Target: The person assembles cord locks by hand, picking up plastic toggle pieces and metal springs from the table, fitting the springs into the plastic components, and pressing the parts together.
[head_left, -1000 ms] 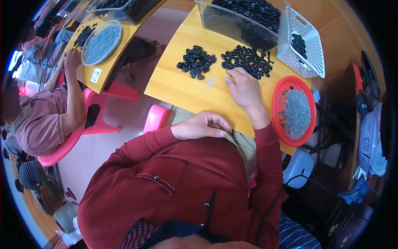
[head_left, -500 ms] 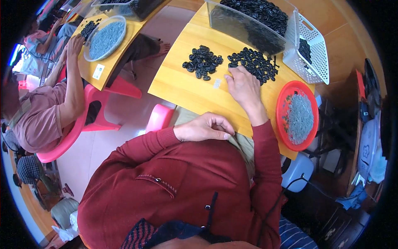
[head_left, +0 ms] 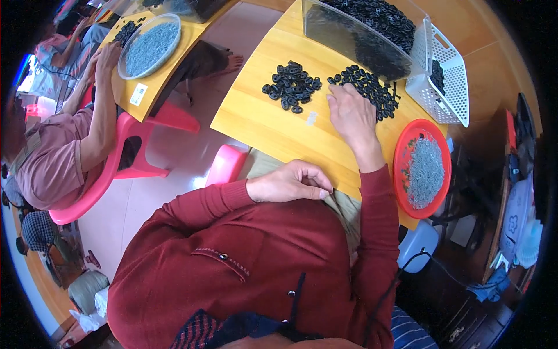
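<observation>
My right hand (head_left: 352, 114) rests palm down at the near-left edge of a spread pile of small black oval plastic pieces with holes (head_left: 378, 96). Its fingers are bent and drawn together at the pieces, and whatever sits under the fingertips is hidden. Low in front of my body, by the table's near edge, my left hand (head_left: 286, 182) is curled with thumb and fingers close together; nothing I can name shows in it. A second heap of the same black pieces (head_left: 292, 87) lies to the left on the yellow table (head_left: 250, 110).
A red bowl (head_left: 401, 192) of thin silvery metal pieces stands right of my right arm. Behind the piles are a clear bin (head_left: 337, 46) and a white perforated basket (head_left: 427, 93), both holding black pieces. A co-worker (head_left: 64, 157) sits at another table on the left.
The whole view has shifted slightly, so the table and bins appear farther right. My right hand stays at the pile's edge, its fingers slightly more bent; my left hand keeps its pose.
</observation>
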The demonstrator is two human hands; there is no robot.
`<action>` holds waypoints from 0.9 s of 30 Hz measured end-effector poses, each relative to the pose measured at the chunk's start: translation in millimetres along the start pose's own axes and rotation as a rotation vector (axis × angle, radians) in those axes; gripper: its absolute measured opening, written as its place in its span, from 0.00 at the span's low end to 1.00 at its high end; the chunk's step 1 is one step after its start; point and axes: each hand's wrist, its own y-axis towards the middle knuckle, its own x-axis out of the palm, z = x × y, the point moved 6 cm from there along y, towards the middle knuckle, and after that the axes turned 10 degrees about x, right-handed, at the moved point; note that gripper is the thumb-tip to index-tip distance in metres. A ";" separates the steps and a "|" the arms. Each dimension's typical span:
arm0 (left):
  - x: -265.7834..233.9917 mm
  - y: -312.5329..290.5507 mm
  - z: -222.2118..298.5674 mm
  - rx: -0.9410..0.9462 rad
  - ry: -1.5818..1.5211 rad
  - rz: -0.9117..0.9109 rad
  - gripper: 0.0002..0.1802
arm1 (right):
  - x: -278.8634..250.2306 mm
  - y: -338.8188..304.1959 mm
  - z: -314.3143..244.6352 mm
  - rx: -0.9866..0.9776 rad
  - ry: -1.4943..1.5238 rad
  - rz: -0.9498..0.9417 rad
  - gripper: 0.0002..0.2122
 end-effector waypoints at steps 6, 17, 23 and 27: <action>-1.9 -0.2 -3.4 0.001 -0.035 0.012 0.10 | 4.7 5.9 -15.6 -0.067 -0.001 -0.027 0.12; -3.0 0.7 -2.2 0.016 -0.027 0.038 0.09 | 5.6 2.6 -11.7 -0.021 0.138 -0.119 0.11; -3.4 0.5 -0.3 0.015 -0.018 0.035 0.09 | 6.5 -2.4 -10.4 -0.021 0.100 -0.138 0.10; -2.8 0.0 -1.3 0.025 -0.032 0.032 0.09 | 6.9 -9.0 -2.3 -0.066 0.188 -0.069 0.08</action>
